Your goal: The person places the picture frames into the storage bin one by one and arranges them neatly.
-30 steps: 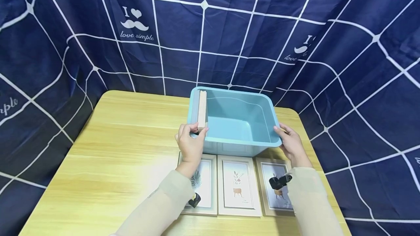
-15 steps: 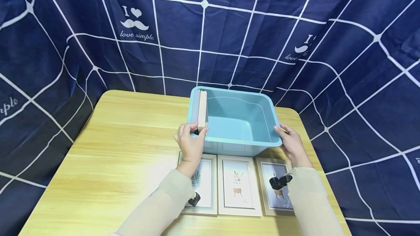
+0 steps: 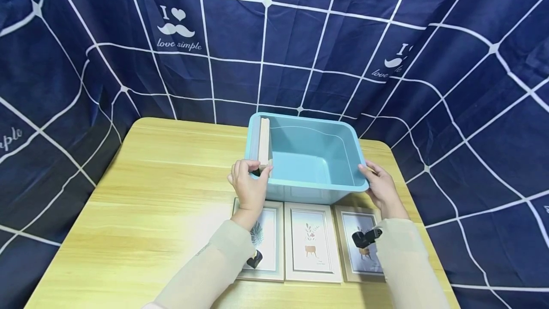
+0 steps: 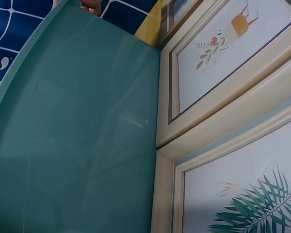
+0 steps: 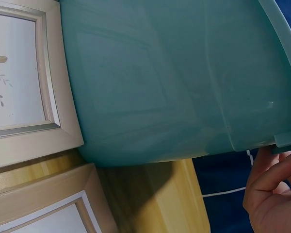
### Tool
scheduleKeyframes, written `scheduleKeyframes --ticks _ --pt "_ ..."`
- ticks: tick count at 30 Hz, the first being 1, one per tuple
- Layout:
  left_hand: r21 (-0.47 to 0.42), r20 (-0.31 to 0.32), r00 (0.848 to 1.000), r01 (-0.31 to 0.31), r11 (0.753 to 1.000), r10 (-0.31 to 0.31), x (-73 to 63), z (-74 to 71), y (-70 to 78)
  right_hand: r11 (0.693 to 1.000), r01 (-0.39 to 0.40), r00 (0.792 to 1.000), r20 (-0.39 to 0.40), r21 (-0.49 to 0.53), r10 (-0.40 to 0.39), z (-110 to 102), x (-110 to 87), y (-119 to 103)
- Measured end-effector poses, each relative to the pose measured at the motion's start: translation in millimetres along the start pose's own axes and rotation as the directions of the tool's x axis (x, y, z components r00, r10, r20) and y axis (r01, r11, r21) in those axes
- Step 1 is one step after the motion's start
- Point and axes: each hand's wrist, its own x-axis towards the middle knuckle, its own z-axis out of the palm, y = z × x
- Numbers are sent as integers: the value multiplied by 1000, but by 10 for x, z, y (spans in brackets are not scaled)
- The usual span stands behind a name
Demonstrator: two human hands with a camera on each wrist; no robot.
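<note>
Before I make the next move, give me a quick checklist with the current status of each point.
1. Right hand on the blue bin: ok, it holds the rim at the right side.
2. Left hand on the upright cream piece: ok, its fingers are at the near end.
3. Firmness of that left hold: cannot tell.
4. Room inside the bin: ok, bare floor shows right of the cream piece.
5. Bin apart from the flat middle frame: cannot tell; they look right up against each other in the wrist views.
6. Clear view of the flat left frame: not ok, the left arm covers part of it.
</note>
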Motion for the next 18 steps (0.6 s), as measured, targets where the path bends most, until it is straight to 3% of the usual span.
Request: scheduleKeyframes --ticks 18 --pt "21 -2 997 -78 997 78 29 25 -68 1000 8 1000 -2 22 -8 7 15 19"
